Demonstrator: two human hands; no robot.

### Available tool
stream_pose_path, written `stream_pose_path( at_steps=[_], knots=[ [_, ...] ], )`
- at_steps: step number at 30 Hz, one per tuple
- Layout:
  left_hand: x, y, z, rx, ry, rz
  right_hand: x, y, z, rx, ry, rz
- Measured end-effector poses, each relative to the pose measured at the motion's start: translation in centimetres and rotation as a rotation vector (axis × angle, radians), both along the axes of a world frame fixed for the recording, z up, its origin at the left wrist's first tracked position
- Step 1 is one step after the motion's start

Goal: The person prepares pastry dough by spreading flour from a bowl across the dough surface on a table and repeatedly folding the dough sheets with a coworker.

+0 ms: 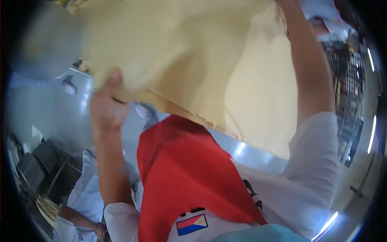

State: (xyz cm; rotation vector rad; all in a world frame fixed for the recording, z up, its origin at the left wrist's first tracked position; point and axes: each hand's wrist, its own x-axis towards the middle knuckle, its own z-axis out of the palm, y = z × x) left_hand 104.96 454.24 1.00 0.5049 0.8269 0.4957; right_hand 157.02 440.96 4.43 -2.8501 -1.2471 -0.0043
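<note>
A large, thin, pale yellow sheet (193, 52) spans the upper middle of the view, wavy and partly blurred. Whether it is dough, cloth or another material I cannot tell. My left hand (109, 103) grips its lower left part, with the thumb lying over the near face. Along the lower edge runs a thicker, darker tan strip. At the top right my right hand (287, 5) is against the sheet's far right edge; its fingers are cut off by the frame, so their grip is hidden.
A red apron (181, 161) covers my front. A blurred round grey object (44, 40) is at upper left. Other people in white stand at lower left (82, 197) and upper right (322, 16). Racks (344, 88) line the right side; dark bins (48, 165) stand at left.
</note>
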Motion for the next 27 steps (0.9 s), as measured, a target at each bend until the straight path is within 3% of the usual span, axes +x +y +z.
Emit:
stream_pose_path(
  at_steps=[4,9,11,13,16,18,19,21,24,26,27],
  knots=[
    [0.9,0.7,-0.4,-0.017,-0.089,0.067,2.1,1.7,-2.3,-0.106,-0.029,-0.007],
    [0.6,1.9,-3.2,-0.343,-0.202,0.114,-0.9,2.4,-2.8,-0.214,0.085,-0.019],
    [2.0,3.8,-5.0,-0.161,-0.144,0.202,-1.1,3.4,-3.7,-0.227,-0.037,0.034],
    [2.0,5.3,-5.1,0.071,-0.057,0.259,4.9,4.0,-5.7,-0.24,-0.337,0.209],
    [0.2,6.4,-2.0,0.241,-0.031,0.214,6.3,5.9,-1.9,-0.029,-0.001,-0.087],
    [-0.2,5.8,-3.9,0.111,-0.06,0.241,-1.0,6.2,2.7,-0.092,0.237,-0.087],
    [0.0,5.8,-4.3,0.029,-0.167,0.279,0.5,5.7,0.3,-0.101,0.252,-0.075],
    [-0.5,3.5,-5.9,-0.009,-0.063,0.238,3.8,3.2,-5.9,0.085,-0.231,0.132],
    [-0.6,1.1,-5.9,0.037,0.122,0.079,-1.2,1.0,-8.7,0.29,-0.366,0.161],
    [-0.1,-0.2,-4.9,0.128,0.203,-0.022,-8.2,-1.2,-9.3,0.233,-0.326,0.212],
    [0.5,-0.8,-4.3,0.174,0.164,-0.11,-14.6,-2.8,-8.6,0.468,0.045,0.214]
  ],
)
